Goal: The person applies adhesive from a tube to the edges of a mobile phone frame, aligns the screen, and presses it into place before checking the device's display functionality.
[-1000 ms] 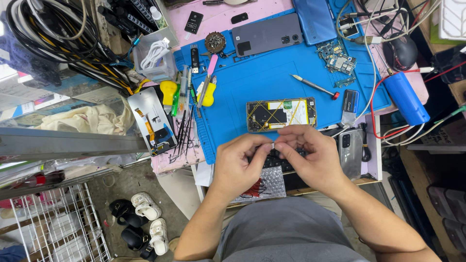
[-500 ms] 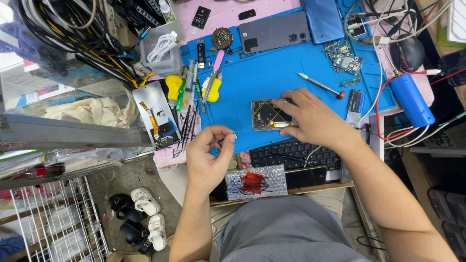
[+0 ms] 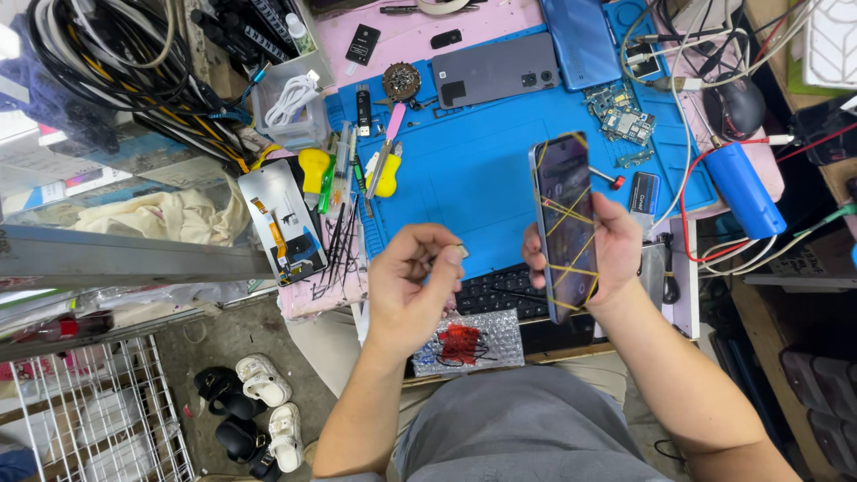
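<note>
Two hands are working over the blue mat's [image 3: 482,178] near edge: the right hand [image 3: 600,248] is gripping a phone [image 3: 565,223] bound with yellow bands, upright; the left hand [image 3: 412,286] is pinching something tiny.

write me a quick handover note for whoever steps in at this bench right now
Right hand: holds a phone upright over the blue mat, screen bound by yellow rubber bands.
Left hand: fingertips pinched on something too small to identify.
Done: the bands are on the phone.
Left: cannot tell beyond that. Tweezers and picks lie at the mat's left edge, a grey phone back at the top, a keyboard under the hands.
</note>
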